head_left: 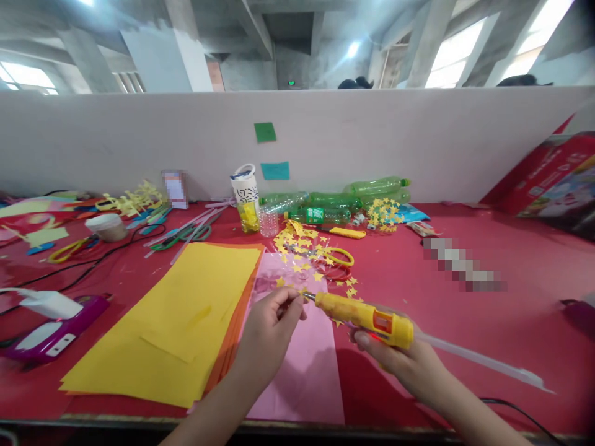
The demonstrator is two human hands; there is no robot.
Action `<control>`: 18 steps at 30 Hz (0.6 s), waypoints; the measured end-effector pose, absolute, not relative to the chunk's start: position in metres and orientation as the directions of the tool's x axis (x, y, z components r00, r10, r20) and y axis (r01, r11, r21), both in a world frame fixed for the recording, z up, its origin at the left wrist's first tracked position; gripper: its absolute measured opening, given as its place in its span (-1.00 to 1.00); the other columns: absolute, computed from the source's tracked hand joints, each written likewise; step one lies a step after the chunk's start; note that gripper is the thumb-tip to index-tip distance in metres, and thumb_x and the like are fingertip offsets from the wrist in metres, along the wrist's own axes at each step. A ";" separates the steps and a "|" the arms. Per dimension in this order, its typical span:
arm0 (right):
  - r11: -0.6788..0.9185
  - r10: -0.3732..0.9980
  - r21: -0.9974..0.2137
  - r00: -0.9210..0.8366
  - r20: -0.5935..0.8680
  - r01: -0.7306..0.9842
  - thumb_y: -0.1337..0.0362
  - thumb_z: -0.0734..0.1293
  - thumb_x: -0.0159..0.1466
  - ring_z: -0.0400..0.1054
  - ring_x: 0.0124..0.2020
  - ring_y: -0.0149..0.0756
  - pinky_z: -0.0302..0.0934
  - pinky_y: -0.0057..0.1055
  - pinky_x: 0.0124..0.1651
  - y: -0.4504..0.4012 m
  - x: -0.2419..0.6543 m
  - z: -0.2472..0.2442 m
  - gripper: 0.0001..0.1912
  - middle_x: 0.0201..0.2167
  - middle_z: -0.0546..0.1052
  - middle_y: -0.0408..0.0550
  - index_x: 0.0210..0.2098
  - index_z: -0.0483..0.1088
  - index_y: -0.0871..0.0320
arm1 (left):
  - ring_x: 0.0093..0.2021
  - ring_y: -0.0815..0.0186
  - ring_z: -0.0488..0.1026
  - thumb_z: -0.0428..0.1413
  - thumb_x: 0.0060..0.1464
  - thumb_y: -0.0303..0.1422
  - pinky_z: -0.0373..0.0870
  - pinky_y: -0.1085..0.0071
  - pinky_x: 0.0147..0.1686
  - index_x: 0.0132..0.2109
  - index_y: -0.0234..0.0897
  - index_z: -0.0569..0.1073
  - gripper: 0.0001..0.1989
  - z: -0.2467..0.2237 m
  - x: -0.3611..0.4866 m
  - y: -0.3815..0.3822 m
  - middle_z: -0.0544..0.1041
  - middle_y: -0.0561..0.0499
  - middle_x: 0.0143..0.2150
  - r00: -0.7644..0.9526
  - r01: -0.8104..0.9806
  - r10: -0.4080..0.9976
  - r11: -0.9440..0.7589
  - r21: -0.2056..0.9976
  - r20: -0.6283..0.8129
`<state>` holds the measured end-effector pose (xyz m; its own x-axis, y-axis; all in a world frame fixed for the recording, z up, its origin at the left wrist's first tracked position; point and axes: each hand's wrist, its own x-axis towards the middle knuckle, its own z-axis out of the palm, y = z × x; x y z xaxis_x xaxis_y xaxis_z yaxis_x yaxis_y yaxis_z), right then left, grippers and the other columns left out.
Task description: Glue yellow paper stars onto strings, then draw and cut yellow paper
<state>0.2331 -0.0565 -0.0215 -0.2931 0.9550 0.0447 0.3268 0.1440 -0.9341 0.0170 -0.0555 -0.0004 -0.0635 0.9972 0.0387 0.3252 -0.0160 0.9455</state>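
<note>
My right hand (pixel 400 356) is wrapped round a yellow hot glue gun (pixel 353 313), its metal nozzle pointing left. A long translucent glue stick (pixel 488 359) sticks out of its back end. Thumb and fingers of my left hand (pixel 272 325) are pinched together right at the nozzle tip. A speck of yellow shows at those fingertips, too small to name. Both hands are above a pink paper sheet (pixel 297 378). Just beyond them lie many small yellow stars (pixel 297 251) and yellow-handled scissors (pixel 341 256).
Yellow paper sheets (pixel 171 316) lie on orange ones at left, near a purple power strip (pixel 56 331) with cables. Green plastic bottles (pixel 334 201), a patterned cup (pixel 245 192) and a yellow cutter (pixel 346 233) are at the back. A white partition (pixel 395 133) closes the red table's far side.
</note>
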 end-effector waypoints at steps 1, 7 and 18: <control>0.158 0.954 -0.928 -0.296 0.055 0.337 0.02 0.31 0.18 0.42 -0.41 -0.23 0.36 -0.38 -0.37 -0.056 0.233 -0.021 -0.69 -0.45 0.53 -0.03 -0.27 0.44 0.13 | -0.63 0.48 0.14 0.02 0.12 -0.25 0.09 0.53 -0.61 -0.45 -0.26 0.39 -0.76 -0.001 0.017 -0.056 0.37 0.12 -0.56 -0.065 0.341 0.997 -0.026 0.940 0.051; 0.235 0.942 -0.891 -0.316 0.111 0.388 0.04 0.29 0.21 0.36 -0.48 -0.29 0.29 -0.46 -0.48 -0.055 0.230 -0.014 -0.70 -0.51 0.48 -0.06 -0.28 0.45 0.14 | -0.60 0.44 0.20 0.02 0.12 -0.25 0.10 0.52 -0.59 -0.45 -0.25 0.39 -0.76 -0.001 0.018 -0.056 0.42 0.09 -0.52 -0.072 0.347 0.995 -0.041 0.937 0.071; 0.227 0.954 -0.870 -0.280 0.108 0.438 0.01 0.29 0.19 0.34 -0.51 -0.28 0.26 -0.45 -0.52 -0.056 0.232 -0.016 -0.68 -0.55 0.47 -0.07 -0.30 0.47 0.13 | -0.59 0.43 0.23 0.02 0.12 -0.26 0.11 0.51 -0.58 -0.44 -0.25 0.39 -0.78 -0.001 0.017 -0.056 0.42 0.08 -0.51 -0.076 0.368 0.991 -0.077 0.927 0.113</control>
<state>0.2317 -0.0557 -0.0161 -0.2801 0.9539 0.1077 0.4378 0.2268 -0.8700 0.0172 -0.0564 -0.0015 -0.0757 0.9907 0.1126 0.3675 -0.0773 0.9268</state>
